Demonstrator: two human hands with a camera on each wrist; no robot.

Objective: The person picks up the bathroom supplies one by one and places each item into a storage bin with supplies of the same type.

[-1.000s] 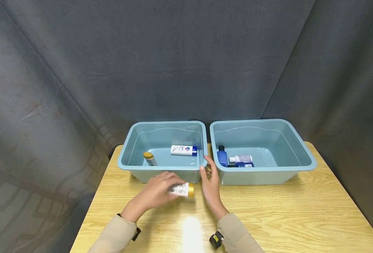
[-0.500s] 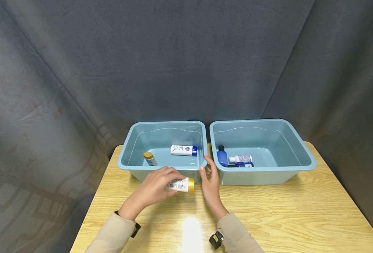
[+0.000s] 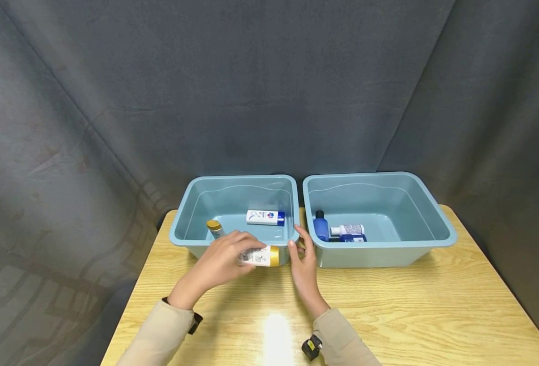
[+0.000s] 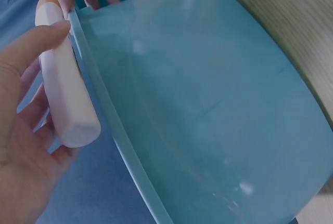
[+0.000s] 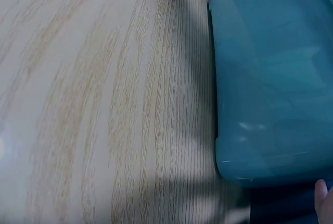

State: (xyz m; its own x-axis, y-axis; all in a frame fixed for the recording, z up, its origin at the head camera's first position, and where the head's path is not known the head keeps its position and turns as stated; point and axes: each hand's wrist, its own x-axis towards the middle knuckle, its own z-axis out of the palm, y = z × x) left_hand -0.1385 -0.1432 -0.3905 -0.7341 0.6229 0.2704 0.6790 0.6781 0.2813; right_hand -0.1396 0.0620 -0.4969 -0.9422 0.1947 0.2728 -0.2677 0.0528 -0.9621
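Observation:
My left hand (image 3: 223, 260) grips a white bottle with a gold cap (image 3: 261, 256), held sideways just in front of the left blue bin (image 3: 242, 243). In the left wrist view, thumb and fingers wrap the bottle (image 4: 67, 89) beside the bin's rim (image 4: 117, 130). My right hand (image 3: 305, 272) holds the left bin's front right corner, thumb and forefinger at the rim; its other fingers are partly hidden between the bins. Inside that bin lie a white bottle with a blue cap (image 3: 263, 217) and a gold-capped bottle (image 3: 216, 230) leaning near the front wall.
To the right stands a second blue bin (image 3: 388, 244). It contains a blue bottle with a black cap (image 3: 321, 229), a white patterned bottle (image 3: 349, 230) and a dark blue bottle (image 3: 353, 238). Both bins rest on a wooden table (image 3: 411, 305) before a grey curtain (image 3: 269, 91).
My left hand has lifted the gold-capped white bottle forward, closer to the left bin's front rim. The right hand keeps its place at the corner.

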